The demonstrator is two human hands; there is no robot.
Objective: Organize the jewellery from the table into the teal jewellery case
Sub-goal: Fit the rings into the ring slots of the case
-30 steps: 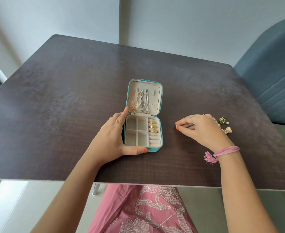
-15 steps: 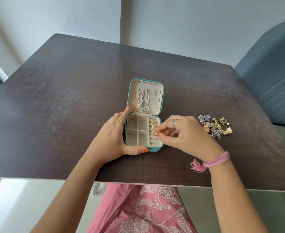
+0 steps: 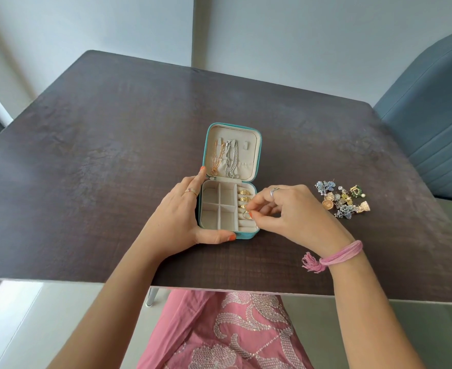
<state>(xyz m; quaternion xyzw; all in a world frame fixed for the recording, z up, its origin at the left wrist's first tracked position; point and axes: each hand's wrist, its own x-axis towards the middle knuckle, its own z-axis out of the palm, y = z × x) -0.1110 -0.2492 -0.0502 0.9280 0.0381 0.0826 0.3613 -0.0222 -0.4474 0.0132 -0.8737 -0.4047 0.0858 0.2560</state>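
The teal jewellery case [image 3: 256, 155] lies open in the middle of the dark table [image 3: 113, 155]. A gold chain [image 3: 216, 159] and a silver chain [image 3: 231, 161] hang in its lid. Three gold rings [image 3: 244, 193] sit in the ring rolls on the right side of its base. My left hand [image 3: 178, 217] grips the case's left side, thumb along the front edge. My right hand [image 3: 291, 211] pinches a small gold ring [image 3: 246, 214] over the ring rolls, just below the third ring. A pile of earrings [image 3: 342, 199] lies on the table to the right.
A blue upholstered chair [image 3: 430, 129] stands at the table's right side. The four square compartments [image 3: 219, 209] in the case base hold nothing. The table's front edge runs just below my wrists.
My right hand moved left from near the earring pile to the case and now holds a ring at the ring rolls. The left hand stayed on the case.
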